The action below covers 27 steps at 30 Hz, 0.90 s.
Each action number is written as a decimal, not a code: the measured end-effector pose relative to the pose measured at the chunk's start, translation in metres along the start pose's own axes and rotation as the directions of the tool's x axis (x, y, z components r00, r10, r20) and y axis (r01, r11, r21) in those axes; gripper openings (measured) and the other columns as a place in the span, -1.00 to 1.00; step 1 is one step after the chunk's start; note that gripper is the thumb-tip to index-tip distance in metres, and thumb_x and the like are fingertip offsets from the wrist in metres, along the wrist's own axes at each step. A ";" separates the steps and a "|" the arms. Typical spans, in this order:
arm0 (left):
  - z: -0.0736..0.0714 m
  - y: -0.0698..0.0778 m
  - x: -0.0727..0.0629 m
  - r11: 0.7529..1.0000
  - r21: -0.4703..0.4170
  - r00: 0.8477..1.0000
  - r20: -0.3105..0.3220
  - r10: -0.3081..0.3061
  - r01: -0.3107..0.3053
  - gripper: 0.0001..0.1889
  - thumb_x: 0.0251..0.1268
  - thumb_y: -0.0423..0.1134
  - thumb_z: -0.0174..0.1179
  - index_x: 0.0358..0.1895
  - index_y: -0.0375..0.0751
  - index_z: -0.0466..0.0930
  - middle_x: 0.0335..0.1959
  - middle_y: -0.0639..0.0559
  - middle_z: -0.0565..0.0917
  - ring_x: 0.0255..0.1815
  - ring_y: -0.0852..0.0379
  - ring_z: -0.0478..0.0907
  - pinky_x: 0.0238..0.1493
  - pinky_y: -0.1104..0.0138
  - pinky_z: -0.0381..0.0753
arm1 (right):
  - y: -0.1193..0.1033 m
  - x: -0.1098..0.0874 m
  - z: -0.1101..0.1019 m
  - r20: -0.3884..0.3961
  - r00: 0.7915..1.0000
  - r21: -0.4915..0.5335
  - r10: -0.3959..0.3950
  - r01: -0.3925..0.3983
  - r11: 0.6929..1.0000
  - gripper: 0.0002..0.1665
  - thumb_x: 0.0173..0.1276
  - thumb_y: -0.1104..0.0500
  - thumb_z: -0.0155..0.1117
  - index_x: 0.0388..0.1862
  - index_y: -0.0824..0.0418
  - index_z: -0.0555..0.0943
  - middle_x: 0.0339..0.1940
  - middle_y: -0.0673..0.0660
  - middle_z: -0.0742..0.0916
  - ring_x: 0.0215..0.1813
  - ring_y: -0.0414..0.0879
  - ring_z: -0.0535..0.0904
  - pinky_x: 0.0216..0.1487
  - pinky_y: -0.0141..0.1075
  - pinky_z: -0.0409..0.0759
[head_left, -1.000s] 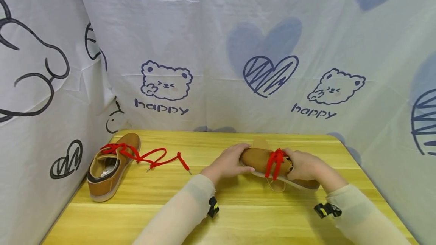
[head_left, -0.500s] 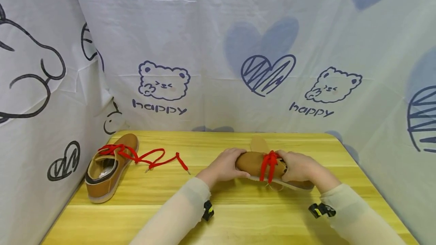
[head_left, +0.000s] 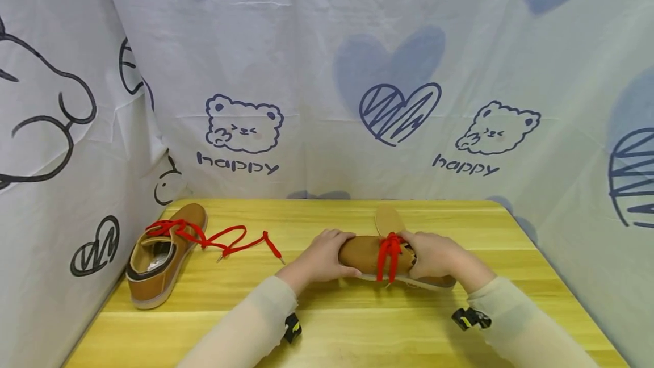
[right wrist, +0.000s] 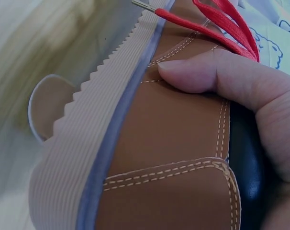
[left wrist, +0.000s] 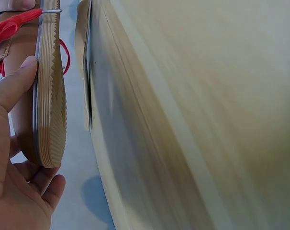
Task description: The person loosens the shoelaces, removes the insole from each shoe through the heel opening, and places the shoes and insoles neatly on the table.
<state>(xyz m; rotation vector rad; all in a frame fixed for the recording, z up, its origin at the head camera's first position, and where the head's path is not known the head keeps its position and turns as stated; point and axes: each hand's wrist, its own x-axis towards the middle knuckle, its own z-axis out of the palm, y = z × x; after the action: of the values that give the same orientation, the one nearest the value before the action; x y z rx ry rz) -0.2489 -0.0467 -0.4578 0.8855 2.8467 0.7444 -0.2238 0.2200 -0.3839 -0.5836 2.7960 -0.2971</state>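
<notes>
Both hands hold a brown leather shoe [head_left: 360, 251] at the right of the table, its toe pointing left. My left hand [head_left: 324, 257] grips the toe, with the thumb along the near side of the sole [left wrist: 51, 96]. At the other end my right hand [head_left: 434, 254] grasps the shoe near its ankle opening, thumb pressed on the stitched side [right wrist: 183, 129]. Red laces [head_left: 390, 251] hang from a knot over the shoe's side. The left wrist view shows the ridged sole raised off the table. A flat tan insole [head_left: 387, 220] lies just behind the shoe.
A second brown shoe [head_left: 148, 288] stands at the table's left edge. Its long red lace [head_left: 235, 249] trails right across the wooden table [head_left: 214, 334]. Printed white cloth [head_left: 317, 72] hangs along the back and sides.
Both hands have carried the shoe left and a little nearer to me, uncovering more of the insole behind it. The second shoe and its lace stay in place.
</notes>
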 end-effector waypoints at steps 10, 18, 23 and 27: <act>-0.003 -0.015 -0.019 1.000 0.022 0.999 -0.031 -0.011 0.011 -0.07 -0.02 0.28 0.48 0.39 -0.15 0.43 0.30 -0.03 0.51 0.35 -0.05 0.36 0.38 0.02 0.29 | -0.021 0.011 0.011 -0.024 0.998 -0.082 -0.056 0.054 0.995 -0.07 -0.14 0.27 0.42 0.36 0.14 0.44 -0.16 0.02 0.68 -0.32 -0.09 0.50 -0.37 -0.14 0.51; -0.010 -0.026 -0.039 0.998 0.017 0.998 -0.028 -0.054 0.054 -0.05 -0.03 0.28 0.49 0.39 -0.18 0.43 0.28 -0.06 0.52 0.31 -0.08 0.39 0.35 -0.02 0.30 | -0.037 0.022 0.020 -0.010 0.996 -0.075 -0.087 0.086 0.993 -0.05 -0.11 0.22 0.43 0.40 0.13 0.42 -0.13 0.05 0.68 -0.26 -0.09 0.53 -0.34 -0.12 0.54; -0.013 -0.029 -0.049 0.998 0.019 0.998 -0.021 -0.060 0.060 -0.05 -0.04 0.27 0.49 0.39 -0.21 0.43 0.26 -0.10 0.52 0.30 -0.13 0.39 0.33 -0.05 0.31 | -0.045 0.027 0.025 0.001 0.996 -0.099 -0.092 0.092 0.991 -0.05 -0.07 0.20 0.47 0.42 0.11 0.42 -0.24 -0.01 0.65 -0.32 -0.10 0.51 -0.38 -0.16 0.51; -0.015 -0.033 -0.056 0.997 0.030 0.997 -0.032 -0.065 0.066 -0.05 -0.06 0.26 0.50 0.38 -0.21 0.44 0.24 -0.10 0.53 0.29 -0.14 0.40 0.32 -0.06 0.32 | -0.052 0.029 0.027 0.018 0.996 -0.109 -0.088 0.090 0.990 -0.04 -0.04 0.20 0.46 0.45 0.08 0.40 -0.34 -0.06 0.60 -0.40 -0.13 0.44 -0.46 -0.23 0.41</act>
<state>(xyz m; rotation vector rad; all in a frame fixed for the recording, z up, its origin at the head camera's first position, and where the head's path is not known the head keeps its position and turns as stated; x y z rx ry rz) -0.2222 -0.1079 -0.4649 0.7871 2.9064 0.7154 -0.2222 0.1570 -0.4025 -0.7341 2.7915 -0.1568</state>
